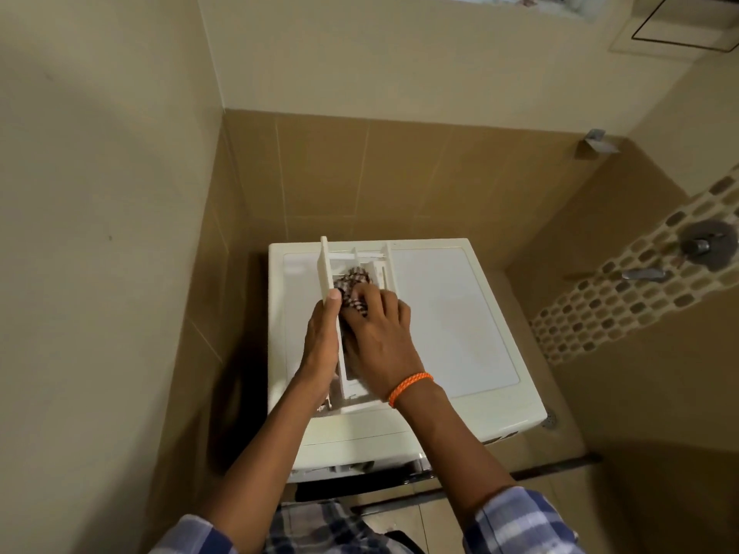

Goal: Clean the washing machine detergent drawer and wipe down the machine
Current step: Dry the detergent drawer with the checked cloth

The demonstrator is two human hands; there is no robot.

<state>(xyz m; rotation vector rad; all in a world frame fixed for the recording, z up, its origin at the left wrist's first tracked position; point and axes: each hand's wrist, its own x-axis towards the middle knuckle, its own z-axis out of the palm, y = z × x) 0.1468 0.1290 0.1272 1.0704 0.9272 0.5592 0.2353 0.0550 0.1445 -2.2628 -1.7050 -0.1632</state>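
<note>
Detergent drawer (362, 259) is out of the machine, lying on top of the washing machine (452, 313), toward its left half, long axis running 12–6 o'clock. Left hand (320, 341) curls round the drawer's tall left wall, thumb up near the top edge, steadying it. Right hand (378, 333) is bunched on a checked cloth (354, 287), fingers closed round it & pushing it down into a compartment, roughly mid-drawer. Orange wristband (410, 387) on the right wrist.

Step in hand, as I read it: scrubbing drawer compartments w/ the cloth.

To do it well:
- Keep the left-hand grip firm on the wall so the drawer doesn't skid across the smooth lid; press down as well as sideways.
- Work cloth toward 12 o'clock end, then back to 6, one compartment at a time. Corners & the thin dividers prob. hold residue; poke a cloth fold in w/ a fingertip.
- Dividers look thin plastic, so go easy, no levering.
- Refold to a fresh face when soiled; can't tell from here how dirty it is.

Machine top & front likely not wiped yet. Tiled wall (400, 173) at 12 o'clock, shower tap (698, 245) at 3 o'clock.
</note>
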